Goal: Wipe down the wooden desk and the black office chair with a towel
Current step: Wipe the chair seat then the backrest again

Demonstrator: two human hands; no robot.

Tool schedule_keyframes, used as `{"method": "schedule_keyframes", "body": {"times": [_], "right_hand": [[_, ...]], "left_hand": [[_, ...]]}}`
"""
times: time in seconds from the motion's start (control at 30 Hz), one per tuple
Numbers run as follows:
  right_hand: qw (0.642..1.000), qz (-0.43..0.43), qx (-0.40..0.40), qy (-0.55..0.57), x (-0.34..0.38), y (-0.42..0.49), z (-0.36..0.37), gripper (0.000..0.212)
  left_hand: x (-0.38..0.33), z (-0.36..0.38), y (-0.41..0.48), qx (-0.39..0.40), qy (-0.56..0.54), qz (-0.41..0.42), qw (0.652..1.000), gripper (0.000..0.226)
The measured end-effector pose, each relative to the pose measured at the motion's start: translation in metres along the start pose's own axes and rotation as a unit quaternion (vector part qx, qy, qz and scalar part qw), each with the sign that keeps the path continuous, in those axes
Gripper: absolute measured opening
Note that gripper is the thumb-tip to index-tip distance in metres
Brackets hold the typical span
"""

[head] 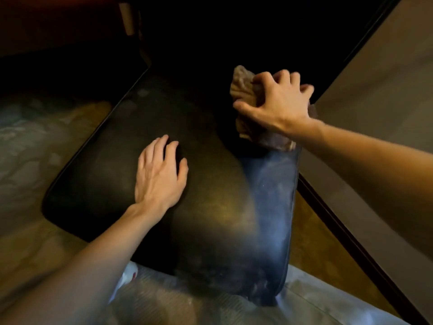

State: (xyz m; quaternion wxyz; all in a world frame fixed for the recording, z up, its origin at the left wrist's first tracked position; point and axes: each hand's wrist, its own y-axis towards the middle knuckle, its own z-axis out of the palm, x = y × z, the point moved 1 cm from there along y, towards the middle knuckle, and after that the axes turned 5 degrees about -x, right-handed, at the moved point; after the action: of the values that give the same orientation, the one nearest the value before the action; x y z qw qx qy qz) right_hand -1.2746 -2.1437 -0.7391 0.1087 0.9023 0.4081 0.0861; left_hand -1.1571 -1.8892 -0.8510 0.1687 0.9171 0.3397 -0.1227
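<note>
Right hand grips bunched towel at far right corner of black chair seat. Unwiped bulk probably lies near-left of it. Left hand rests there, flat, fingers straight.

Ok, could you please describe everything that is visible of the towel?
The towel is a brownish, soft-looking cloth, perhaps terry, crumpled into a loose bundle. The right hand grips it from above with spread, curled fingers and presses it on the far right part of the black chair. Folds stick out beyond the fingertips and below the wrist. Its full size is hidden.
</note>
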Motion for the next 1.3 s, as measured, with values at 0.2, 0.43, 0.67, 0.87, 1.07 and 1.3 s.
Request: {"method": "schedule_keyframes", "body": {"times": [0.2, 0.43, 0.67, 0.87, 1.07, 1.3], "right_hand": [[0.991, 0.053, 0.127, -0.004, -0.021, 0.034, 0.063, 0.086], [0.991, 0.063, 0.101, 0.055, -0.032, 0.023, 0.086, 0.095], [0.996, -0.007, 0.087, 0.034, 0.038, -0.069, 0.068, 0.088], [0.979, -0.158, 0.092, 0.094, 0.106, -0.209, 0.03, 0.067], [0.967, -0.248, 0.045, 0.037, 0.091, -0.206, 0.019, 0.071], [0.991, -0.118, 0.058, 0.026, 0.123, -0.17, 0.02, 0.081]], "left_hand": [[0.003, 0.008, -0.001, -0.031, 0.018, 0.004, 0.999, 0.045], [0.002, 0.012, -0.005, -0.042, 0.033, 0.006, 0.999, 0.044], [0.003, 0.008, -0.002, -0.048, 0.041, 0.031, 0.998, 0.043], [0.019, -0.015, -0.01, -0.096, -0.228, -0.081, 0.966, 0.035], [0.056, -0.031, -0.063, -0.073, -0.154, 0.015, 0.985, 0.036], [0.093, -0.031, -0.073, -0.064, -0.02, -0.02, 0.998, 0.061]]}}
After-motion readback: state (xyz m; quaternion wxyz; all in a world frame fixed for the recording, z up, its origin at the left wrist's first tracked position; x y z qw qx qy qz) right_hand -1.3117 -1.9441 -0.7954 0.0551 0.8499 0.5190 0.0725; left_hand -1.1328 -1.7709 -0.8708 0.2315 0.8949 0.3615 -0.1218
